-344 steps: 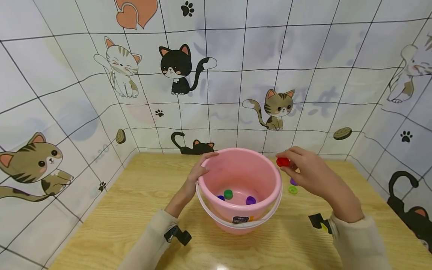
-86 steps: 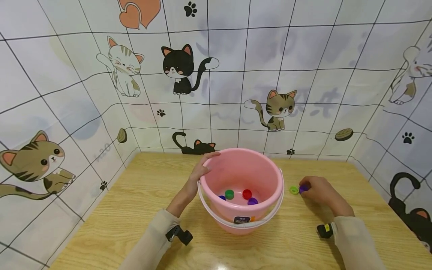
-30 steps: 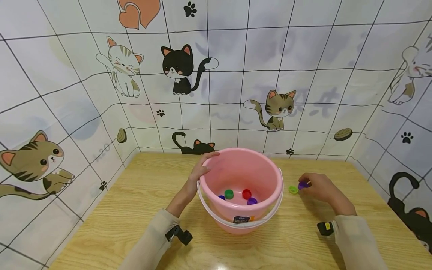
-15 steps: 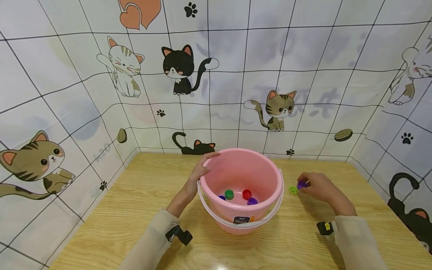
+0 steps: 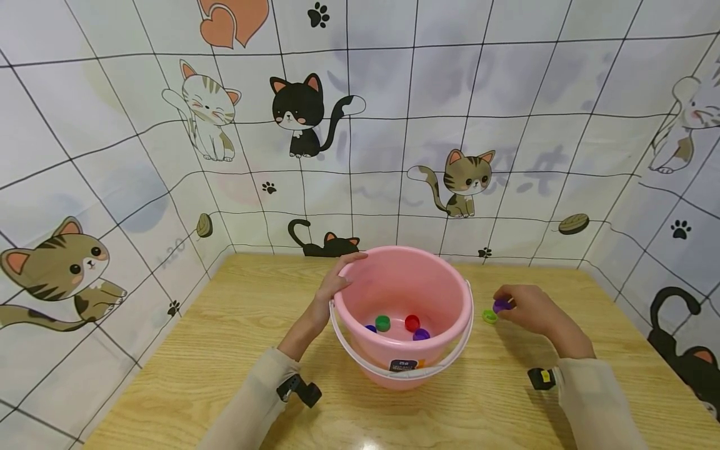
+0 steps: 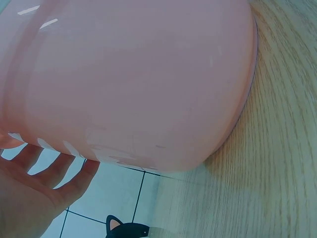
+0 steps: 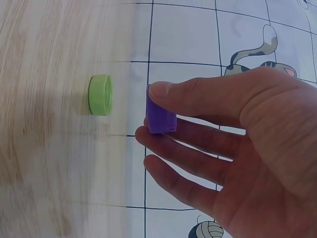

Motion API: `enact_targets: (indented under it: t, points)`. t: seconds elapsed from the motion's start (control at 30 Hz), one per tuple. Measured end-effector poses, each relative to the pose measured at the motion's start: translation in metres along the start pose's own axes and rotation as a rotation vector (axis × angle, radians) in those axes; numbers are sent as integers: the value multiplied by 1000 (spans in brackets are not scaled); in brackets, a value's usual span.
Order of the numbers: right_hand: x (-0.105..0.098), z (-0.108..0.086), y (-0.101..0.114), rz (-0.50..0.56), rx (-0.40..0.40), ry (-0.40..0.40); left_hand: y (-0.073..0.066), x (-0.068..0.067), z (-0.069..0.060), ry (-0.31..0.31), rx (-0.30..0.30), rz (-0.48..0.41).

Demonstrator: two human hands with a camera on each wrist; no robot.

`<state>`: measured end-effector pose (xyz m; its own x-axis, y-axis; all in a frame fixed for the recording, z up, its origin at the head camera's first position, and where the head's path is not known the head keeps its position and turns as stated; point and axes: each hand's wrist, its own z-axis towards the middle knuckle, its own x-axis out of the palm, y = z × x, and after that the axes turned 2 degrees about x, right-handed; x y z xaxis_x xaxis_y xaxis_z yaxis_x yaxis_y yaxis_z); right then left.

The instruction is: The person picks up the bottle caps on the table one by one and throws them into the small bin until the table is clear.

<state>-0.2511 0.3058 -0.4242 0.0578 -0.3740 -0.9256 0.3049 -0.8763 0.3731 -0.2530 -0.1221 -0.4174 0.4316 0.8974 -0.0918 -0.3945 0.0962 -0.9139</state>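
Observation:
A pink bucket (image 5: 394, 356) with a white handle stands upright on the wooden table. My left hand (image 5: 330, 290) grips its left rim; in the left wrist view the fingers (image 6: 54, 168) lie against the outer wall. Inside the bucket are a green bottle cap (image 5: 382, 323), a red bottle cap (image 5: 412, 322), a purple bottle cap (image 5: 420, 335) and a partly hidden blue one (image 5: 370, 329). To the right of the bucket my right hand (image 5: 531, 309) pinches another purple bottle cap (image 7: 161, 116) between thumb and fingers, just above the table. A lime-green bottle cap (image 5: 490, 316) lies close by.
The wooden table (image 5: 236, 312) runs back to a wall covering (image 5: 371, 144) printed with cats and grid lines. The bucket's white handle (image 5: 405, 375) hangs down across its front.
Since the oldest frame the red bottle cap has gone from my right hand into the bucket. My right hand has taken the purple cap and lifted it slightly. The left hand keeps its place.

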Motion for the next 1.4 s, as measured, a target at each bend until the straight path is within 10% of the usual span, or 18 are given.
enact_targets:
  t: [1.4]
  points:
    - [-5,-1,19,2,-18,32,-3,2,-1,3,-8,-6]
